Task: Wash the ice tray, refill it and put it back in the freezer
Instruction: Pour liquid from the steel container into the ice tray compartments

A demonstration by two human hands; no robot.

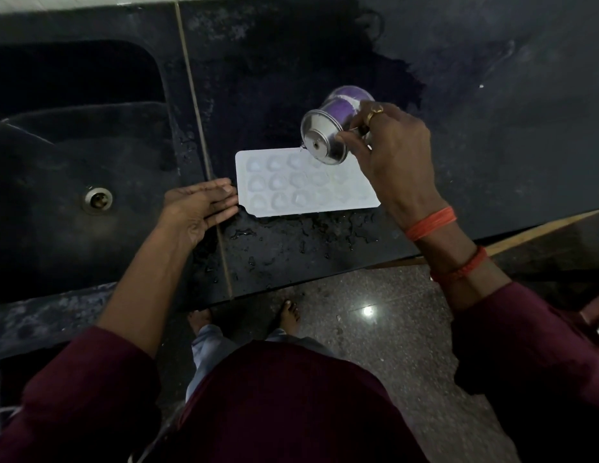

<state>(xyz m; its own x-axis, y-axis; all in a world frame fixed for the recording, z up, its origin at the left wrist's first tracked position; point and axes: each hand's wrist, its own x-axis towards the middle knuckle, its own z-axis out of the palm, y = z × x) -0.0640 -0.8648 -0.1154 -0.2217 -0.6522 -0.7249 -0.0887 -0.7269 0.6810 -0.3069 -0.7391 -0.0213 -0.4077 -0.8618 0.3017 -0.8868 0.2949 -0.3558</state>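
Fingers (pixel 221 195) of the left hand (pixel 196 208) lie straight, tips touching the left edge of the ice tray (pixel 305 185) near the front edge of the desk (pixel 291 242); the right hand (pixel 391 152) (wrist bent, 2 red threads) grips a steel cup (pixel 325 138) tipped over the tray's far right corner.

The white plastic ice tray (pixel 308 182), a flat rectangle with three rows of shallow rounded cells and a notch in its near left corner, lies flat on the wet dark tabletop (pixel 291 242) just right of the sink (pixel 74 145), a steel cup (pixel 323 135) tilted above its far right corner.
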